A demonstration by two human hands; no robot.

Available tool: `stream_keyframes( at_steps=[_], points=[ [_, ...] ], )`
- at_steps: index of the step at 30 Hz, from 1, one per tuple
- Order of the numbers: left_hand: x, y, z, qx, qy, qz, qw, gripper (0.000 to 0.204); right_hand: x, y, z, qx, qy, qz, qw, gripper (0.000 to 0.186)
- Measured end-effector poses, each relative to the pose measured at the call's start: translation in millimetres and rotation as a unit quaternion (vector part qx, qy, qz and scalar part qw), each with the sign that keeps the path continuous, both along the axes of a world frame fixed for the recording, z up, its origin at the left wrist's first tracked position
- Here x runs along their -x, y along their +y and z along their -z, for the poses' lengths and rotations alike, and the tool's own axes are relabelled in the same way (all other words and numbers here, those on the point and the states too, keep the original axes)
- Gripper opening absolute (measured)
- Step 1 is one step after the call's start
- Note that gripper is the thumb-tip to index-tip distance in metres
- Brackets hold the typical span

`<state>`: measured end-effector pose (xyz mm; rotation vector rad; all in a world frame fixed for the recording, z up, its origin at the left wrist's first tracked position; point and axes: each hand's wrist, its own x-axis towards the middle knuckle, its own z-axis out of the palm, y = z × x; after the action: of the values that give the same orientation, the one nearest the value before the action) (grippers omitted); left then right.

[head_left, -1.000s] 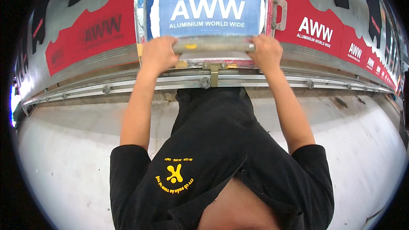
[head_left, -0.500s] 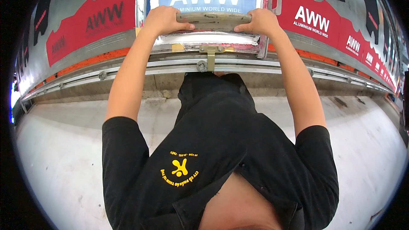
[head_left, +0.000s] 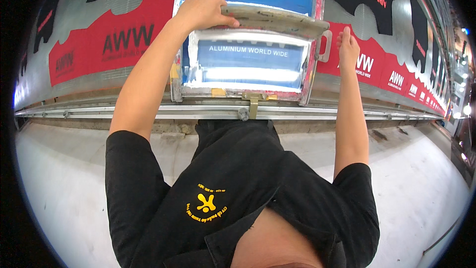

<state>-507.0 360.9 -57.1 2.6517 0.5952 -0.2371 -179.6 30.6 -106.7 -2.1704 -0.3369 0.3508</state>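
A printing screen (head_left: 238,93) with blue mesh lies in front of me, its frame smeared with paint. Across it rests a worn, greyish squeegee (head_left: 277,21), tilted slightly down to the right. My left hand (head_left: 203,11) grips the squeegee's left end, thumb on the near side. Off its right end, my right hand (head_left: 348,48) is raised beside the frame's metal handle (head_left: 325,47), holding nothing, fingers stretched out. White ink (head_left: 250,75) lies in a thick band on the near part of the mesh, with more along the edges.
Dark garment pieces with red printed panels (head_left: 129,39) line the long table on both sides. A metal rail (head_left: 198,112) runs along the near edge, and a brass-coloured bracket (head_left: 254,109) joins the frame to it. Pale floor (head_left: 64,178) lies below.
The squeegee has moved away from me, exposing more of the near mesh. My right hand has let go of it and shifted right. My left hand still holds on.
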Motion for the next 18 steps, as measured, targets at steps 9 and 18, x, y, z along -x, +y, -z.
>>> stream_keyframes(
  at_steps=[9, 18],
  points=[
    [-29.4, 34.5, 17.2, 0.036, -0.002, 0.06, 0.998, 0.03, 14.5, 29.7, 31.5, -0.049, 0.226, -0.001, 0.973, 0.036],
    [63.9, -89.4, 27.6, 0.059, -0.119, -0.009, 0.991, 0.045, 41.9, 21.0, -47.3, -0.107, 0.204, 0.043, 0.972, 0.036]
  ],
)
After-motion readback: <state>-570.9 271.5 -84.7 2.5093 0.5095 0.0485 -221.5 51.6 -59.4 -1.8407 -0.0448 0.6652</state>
